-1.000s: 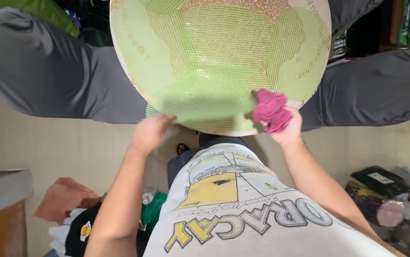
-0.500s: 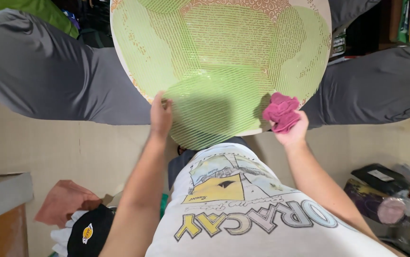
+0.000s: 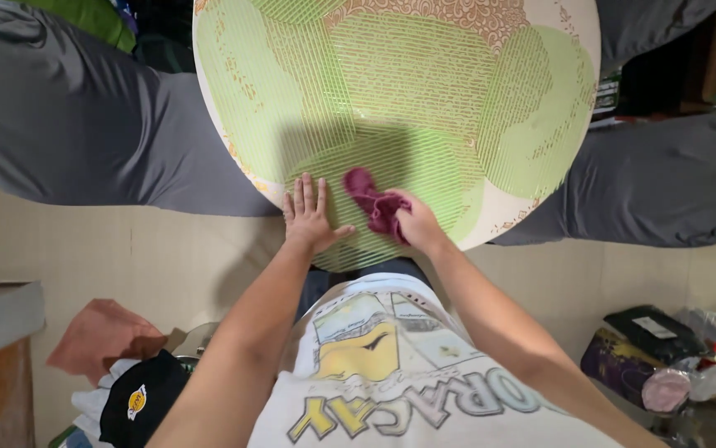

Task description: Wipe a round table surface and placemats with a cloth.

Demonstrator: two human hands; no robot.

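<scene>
One round green mesh-patterned surface [image 3: 424, 91] carries two hands. The left hand [image 3: 310, 217] lies flat at its near edge, fingers apart; the right hand's [image 3: 414, 222] grip is clamped on one crumpled magenta cloth [image 3: 372, 202] just beside it.

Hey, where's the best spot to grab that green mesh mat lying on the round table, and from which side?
Probably the near edge of the green mesh mat, from the person's own side. There it runs to the rim of the round table, beside the flat left hand, so fingers could pinch it. It looks thin and limp, and the right hand presses a pink cloth onto it.
</scene>
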